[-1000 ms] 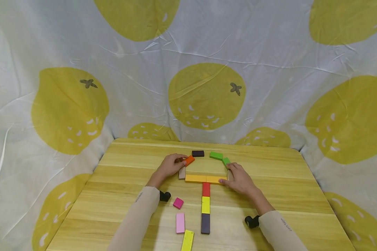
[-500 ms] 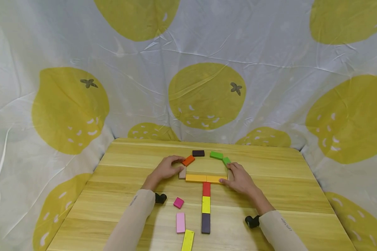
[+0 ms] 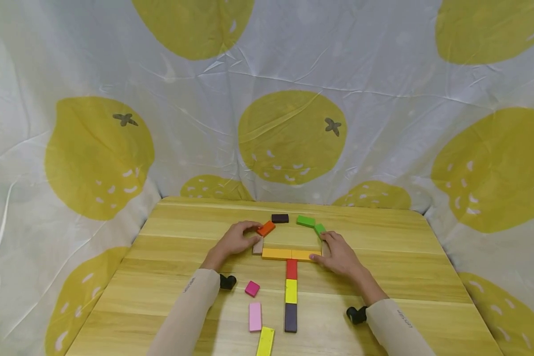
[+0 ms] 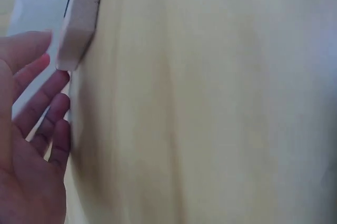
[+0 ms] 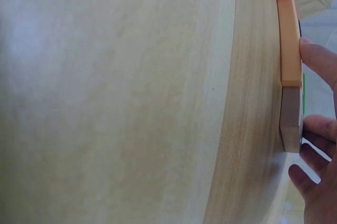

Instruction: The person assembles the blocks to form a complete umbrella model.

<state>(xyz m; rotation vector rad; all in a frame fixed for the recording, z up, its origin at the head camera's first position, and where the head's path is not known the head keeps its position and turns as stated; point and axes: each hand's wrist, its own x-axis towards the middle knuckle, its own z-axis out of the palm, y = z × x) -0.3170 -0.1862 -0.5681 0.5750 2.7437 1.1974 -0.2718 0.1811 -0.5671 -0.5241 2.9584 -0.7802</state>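
Just left of the orange block (image 3: 266, 228), my left hand (image 3: 235, 240) holds nothing, its index fingertip at the block's left end. Its thumb is by the left tan block (image 3: 257, 246), which the left wrist view shows beside the loosely bent fingers (image 4: 46, 113). On the other side, my right hand (image 3: 340, 254) rests its thumb on the right yellow-orange block (image 3: 304, 254). Its fingers lie by the right tan block (image 5: 290, 118) and the lower green block (image 3: 320, 230). My hand partly covers that tan block in the head view.
A dark block (image 3: 280, 218) and another green block (image 3: 305, 221) lie at the back. Red (image 3: 291, 269), yellow (image 3: 291, 291) and dark purple (image 3: 290, 317) blocks form a column. Magenta (image 3: 251, 289), pink (image 3: 255, 317) and yellow (image 3: 265, 341) blocks lie loose at front left.
My left hand has let go of the orange block, its thumb drawing back down and left to the tan block. My right hand has stayed in place.
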